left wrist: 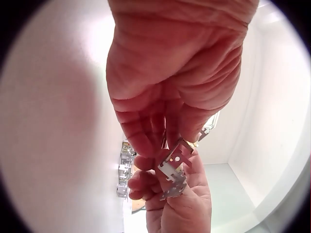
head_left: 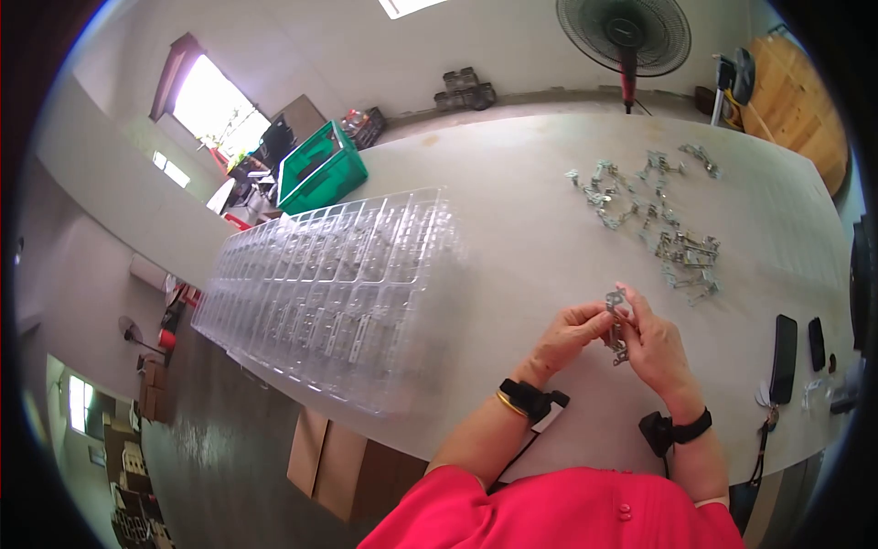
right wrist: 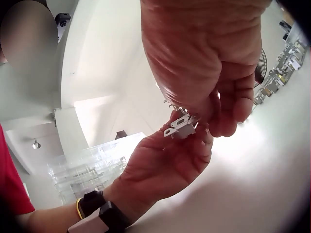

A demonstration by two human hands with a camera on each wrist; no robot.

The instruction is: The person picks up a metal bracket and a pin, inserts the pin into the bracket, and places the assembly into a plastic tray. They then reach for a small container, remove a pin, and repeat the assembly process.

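A small silvery stamped-metal bracket [head_left: 616, 353] with holes and bent tabs is between my two hands, over the near part of the table. My left hand [head_left: 562, 340] pinches it with thumb and fingers from the left. From the other side my right hand [head_left: 658, 352] grips it too. The left wrist view shows the bracket's [left wrist: 171, 171] angled plates sticking out below the left fingertips. In the right wrist view the bracket's [right wrist: 181, 127] flat tab with oval holes shows, the rest being hidden by fingers. Beyond the hands, several similar metal brackets [head_left: 688, 249] lie in a loose pile.
On the table's left stand stacked clear plastic trays [head_left: 402, 284] with compartments, many holding metal pieces. Behind them is a green crate [head_left: 320, 174]. A black phone [head_left: 783, 357], a smaller black device [head_left: 816, 344] and keys [head_left: 765, 395] lie at the right. A fan [head_left: 626, 37] stands past the far edge.
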